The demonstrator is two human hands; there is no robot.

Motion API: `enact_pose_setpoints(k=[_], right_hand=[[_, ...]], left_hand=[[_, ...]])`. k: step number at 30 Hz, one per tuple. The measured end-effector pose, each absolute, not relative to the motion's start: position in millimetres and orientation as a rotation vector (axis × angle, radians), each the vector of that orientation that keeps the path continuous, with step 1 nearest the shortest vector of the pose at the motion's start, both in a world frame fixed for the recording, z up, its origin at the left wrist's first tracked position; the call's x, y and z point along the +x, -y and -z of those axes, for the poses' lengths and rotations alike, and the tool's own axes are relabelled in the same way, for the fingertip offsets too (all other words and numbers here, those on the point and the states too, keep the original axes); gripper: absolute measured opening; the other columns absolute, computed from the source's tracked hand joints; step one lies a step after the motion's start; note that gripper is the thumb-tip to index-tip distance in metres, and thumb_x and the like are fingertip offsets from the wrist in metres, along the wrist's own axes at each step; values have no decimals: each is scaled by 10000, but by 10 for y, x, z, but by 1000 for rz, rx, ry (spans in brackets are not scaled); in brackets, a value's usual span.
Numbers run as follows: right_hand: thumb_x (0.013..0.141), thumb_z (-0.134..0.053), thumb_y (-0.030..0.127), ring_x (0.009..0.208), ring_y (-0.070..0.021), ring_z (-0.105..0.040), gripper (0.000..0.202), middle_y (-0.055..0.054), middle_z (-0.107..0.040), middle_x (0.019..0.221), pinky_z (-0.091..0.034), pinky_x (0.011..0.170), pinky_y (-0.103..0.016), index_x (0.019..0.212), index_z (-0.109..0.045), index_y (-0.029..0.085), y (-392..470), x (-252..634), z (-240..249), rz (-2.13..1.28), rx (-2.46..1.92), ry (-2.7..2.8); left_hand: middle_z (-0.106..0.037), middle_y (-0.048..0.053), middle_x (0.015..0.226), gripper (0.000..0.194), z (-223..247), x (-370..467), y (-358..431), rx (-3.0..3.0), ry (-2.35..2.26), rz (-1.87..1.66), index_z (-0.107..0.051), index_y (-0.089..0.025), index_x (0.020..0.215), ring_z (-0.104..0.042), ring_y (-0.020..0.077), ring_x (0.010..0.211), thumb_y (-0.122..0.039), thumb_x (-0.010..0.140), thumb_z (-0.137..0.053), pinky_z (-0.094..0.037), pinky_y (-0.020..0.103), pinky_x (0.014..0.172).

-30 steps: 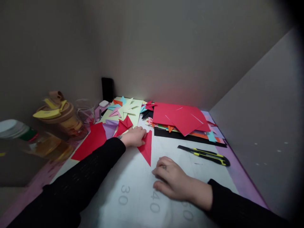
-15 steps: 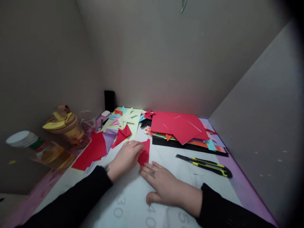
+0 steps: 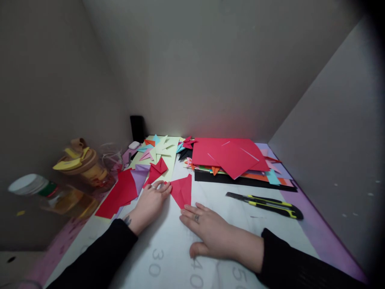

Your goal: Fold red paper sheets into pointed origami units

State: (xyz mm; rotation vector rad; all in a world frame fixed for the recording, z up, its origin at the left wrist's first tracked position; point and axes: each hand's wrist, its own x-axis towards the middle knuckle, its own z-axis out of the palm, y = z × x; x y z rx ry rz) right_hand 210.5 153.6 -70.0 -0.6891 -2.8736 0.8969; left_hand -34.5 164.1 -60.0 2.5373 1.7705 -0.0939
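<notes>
Left edge, bottle (image 3: pixel 66 200): clear, white cap (image 3: pixel 27 184) on, green band below it; amber liquid inside, blurred in our view.
Behind bottle, tumbler (image 3: pixel 98 172): brown-and-yellow lid (image 3: pixel 70 162) on; orange-brown body, contents we cannot make out.
Beside tumbler, clear cup (image 3: pixel 110 154): pale loops show through; whether inside or behind, we cannot tell.
Centre of frame, folded red paper (image 3: pixel 182 190): flat on the white mat (image 3: pixel 168 237), between our two hands, narrow tip toward us.
Left hand (image 3: pixel 152 204): palm down, fingers bent, tips at the paper's left corner; whether they pinch it, we cannot tell.
Right hand (image 3: pixel 207 226): laid flat, fingers extended, thumb apart, fingertips at the paper's lower tip.
Right of centre, cutter (image 3: pixel 270 204): black and yellow, apart from our right hand.
Above cutter, paper stack (image 3: pixel 222 152): red sheets uppermost, mixed colours beneath.
</notes>
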Motion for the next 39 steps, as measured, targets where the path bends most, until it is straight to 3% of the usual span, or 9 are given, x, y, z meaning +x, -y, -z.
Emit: enact_pose_setpoints(k=[11, 13, 15, 18, 21, 26, 32, 36, 39], right_hand=[[800, -614, 528, 1374, -314, -283, 760, -169, -412, 1438, -170, 1135, -508, 1413, -378, 144, -1543, 2125, 731, -935, -650, 2831], [807, -626, 461, 1380, -307, -272, 706, -154, -430, 1429, -209, 1127, -498, 1400, -399, 152, -1550, 2159, 719, -966, -622, 2744], [814, -619, 391, 1381, -295, -267, 640, -140, -444, 1421, -255, 1114, -477, 1380, -424, 165, -1578, 2183, 726, -987, -651, 2554], [847, -560, 330, 1263, -261, -444, 456, -125, -521, 1338, -359, 1045, -452, 1281, -491, 209, -1668, 2152, 769, -1116, -891, 2070], [837, -567, 358, 1065, -221, -583, 288, -105, -591, 1192, -451, 923, -411, 1084, -522, 216, -1793, 2034, 804, -1387, -1113, 1599], [710, -691, 427, 927, -207, -610, 415, -105, -582, 1120, -472, 783, -347, 995, -490, 202, -1927, 1856, 822, -1607, -1167, 1334], [692, -726, 419, 752, -134, -595, 498, -105, -516, 1222, -452, 708, -306, 1073, -476, 220, -1917, 1856, 954, -1566, -1142, 1220], [658, -770, 400, 661, -128, -577, 628, -31, -610, 925, -444, 671, -289, 1161, -442, 216, -1891, 1836, 966, -1718, -1002, 1146], [681, -767, 360, 548, -109, -515, 537, 61, -543, 630, -398, 588, -246, 1111, -495, 189, -1875, 1825, 913, -1756, -967, 1139]], left_hand=[[-415, 185, 1437, 605, 756, -393, -1679, 2543, -1940, 93, -396, -49, 1385, -439, 328, 1242, -19, 781, -377, -385, 449, 937], [-414, 178, 1438, 618, 725, -358, -1612, 2540, -1958, -53, -409, -59, 1375, -450, 319, 1227, 2, 760, -381, -371, 432, 955], [-527, 146, 1346, 527, 672, -292, -1525, 2527, -1911, -236, -509, -112, 1289, -480, 295, 1182, -17, 785, -389, -358, 409, 964], [-660, 110, 1031, 247, 590, -153, -1434, 2374, -1837, -396, -624, -172, 1009, -568, 253, 979, -182, 889, -409, -407, 354, 852], [-630, 98, 912, 211, 567, -30, -1460, 2160, -1906, -406, -591, -174, 896, -581, 245, 851, -363, 860, -506, -411, 323, 723], [-610, 63, 803, 102, 684, 7, -1648, 2044, -1911, -391, -549, -188, 750, -564, 223, 770, -276, 800, -539, -343, 288, 631], [-577, 22, 735, 182, 687, -77, -1694, 1944, -1761, -655, -496, -199, 699, -526, 194, 705, -298, 851, -483, -341, 287, 621], [-561, 38, 783, 186, 629, -55, -1628, 2020, -1631, -874, -502, -200, 733, -510, 213, 768, -308, 881, -469, -371, 324, 684], [-549, 38, 803, 114, 681, 10, -1584, 1917, -1558, -1065, -514, -204, 787, -516, 207, 769, -299, 846, -532, -399, 331, 692]])
